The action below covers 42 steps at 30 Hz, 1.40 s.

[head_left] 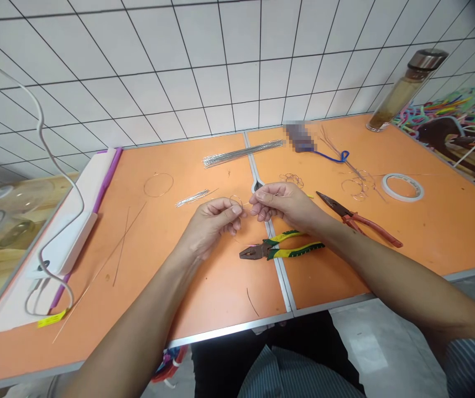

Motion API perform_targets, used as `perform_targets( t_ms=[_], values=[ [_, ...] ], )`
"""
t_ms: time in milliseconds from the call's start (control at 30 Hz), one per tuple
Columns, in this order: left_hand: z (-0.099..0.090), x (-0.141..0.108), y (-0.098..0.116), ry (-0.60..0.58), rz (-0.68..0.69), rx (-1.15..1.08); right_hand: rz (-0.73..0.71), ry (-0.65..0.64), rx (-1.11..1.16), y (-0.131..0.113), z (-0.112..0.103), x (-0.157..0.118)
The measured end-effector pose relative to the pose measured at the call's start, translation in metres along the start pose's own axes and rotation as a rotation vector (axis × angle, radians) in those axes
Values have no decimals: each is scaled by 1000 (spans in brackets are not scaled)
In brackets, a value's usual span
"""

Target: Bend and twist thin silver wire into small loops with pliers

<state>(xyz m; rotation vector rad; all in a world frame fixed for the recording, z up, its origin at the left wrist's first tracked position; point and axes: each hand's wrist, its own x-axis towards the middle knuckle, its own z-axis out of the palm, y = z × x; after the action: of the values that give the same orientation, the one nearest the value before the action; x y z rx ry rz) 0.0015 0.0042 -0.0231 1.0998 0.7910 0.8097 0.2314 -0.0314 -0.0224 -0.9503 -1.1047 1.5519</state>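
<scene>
My left hand (216,224) pinches a thin looped wire (235,199) over the middle of the orange table (196,298). Just to its right, my right hand (281,204) has its fingers pressed together at the same wire; the two hands are close but apart. Below them lie pliers with yellow and green handles (278,246), jaws pointing left. Red-handled pliers (355,218) rest right of my right wrist. A short bundle of wires (192,198) lies left of my left hand, and a longer bundle (241,153) lies farther back.
A wire ring (158,185) and loose long wires lie at the left. White tape roll (402,187), tangled wire and a tall glass bottle (405,91) stand or lie at the right. A white power strip (69,243) with a cable is at the far left; a tiled wall rises behind.
</scene>
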Motion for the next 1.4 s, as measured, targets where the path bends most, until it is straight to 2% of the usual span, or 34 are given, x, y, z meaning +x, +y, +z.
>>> perform_targets(
  t_ms=[200,367,600,767,967,1067,1267,1400],
  values=[
    [1,-2,0,-32,-5,-25,64,-19,130,0,0,2],
    [7,-2,-1,-3,-7,-80,13,12,153,3,2,4],
    [9,-2,-2,36,-17,-112,-75,163,-11,12,2,6],
    [9,-2,-4,42,-40,-119,-131,197,-83,10,6,5],
    [8,1,-9,172,-37,-104,-257,353,-194,2,2,4],
    [7,4,-11,180,-48,-130,-305,400,-219,-1,-1,5],
    [6,7,-13,166,-106,-173,-332,372,-335,-4,5,-2],
    [7,6,-14,143,-124,-181,-268,318,-434,-3,11,-4]
  ],
)
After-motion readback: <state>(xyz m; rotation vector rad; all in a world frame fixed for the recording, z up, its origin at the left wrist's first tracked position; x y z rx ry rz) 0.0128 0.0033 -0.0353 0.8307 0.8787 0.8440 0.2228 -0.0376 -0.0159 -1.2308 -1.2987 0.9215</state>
